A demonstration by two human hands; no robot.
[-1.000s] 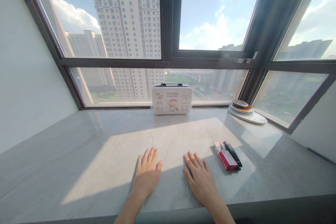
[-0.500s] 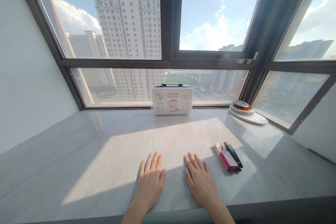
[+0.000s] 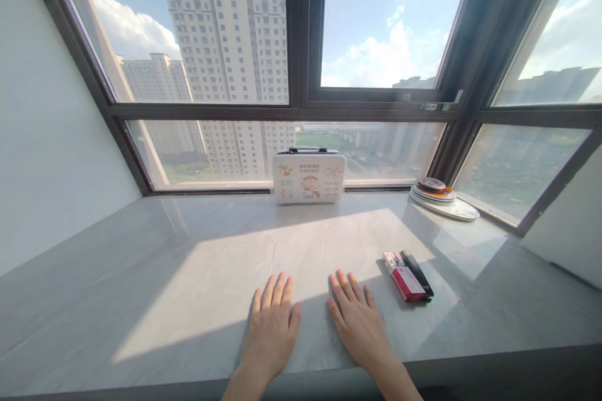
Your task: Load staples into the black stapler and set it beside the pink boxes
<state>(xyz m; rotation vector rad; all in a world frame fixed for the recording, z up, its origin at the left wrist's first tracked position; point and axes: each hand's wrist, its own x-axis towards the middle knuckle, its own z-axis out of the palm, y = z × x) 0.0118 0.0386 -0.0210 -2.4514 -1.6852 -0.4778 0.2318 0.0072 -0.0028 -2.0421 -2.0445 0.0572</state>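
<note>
My left hand (image 3: 270, 326) lies flat, palm down, on the grey marble-look sill (image 3: 188, 301), its fingers stretched out and holding nothing. Beside it, my right hand (image 3: 357, 319) also rests palm down with fingers spread. To the right of that hand lie a small pink and white box (image 3: 404, 277) and a black stapler (image 3: 417, 274), side by side and slanted. Farther back, against the window, stands a white case (image 3: 309, 178) with cartoon prints and a handle on top.
A stack of round, plate-like discs (image 3: 435, 197) sits in the right back corner by the window frame (image 3: 463, 144). White walls (image 3: 61, 138) close off the sides. The sill's front edge (image 3: 446, 360) runs just below my hands.
My left hand has shifted slightly to the right. My right hand stays nearly in place, and the view has tilted very slightly.
</note>
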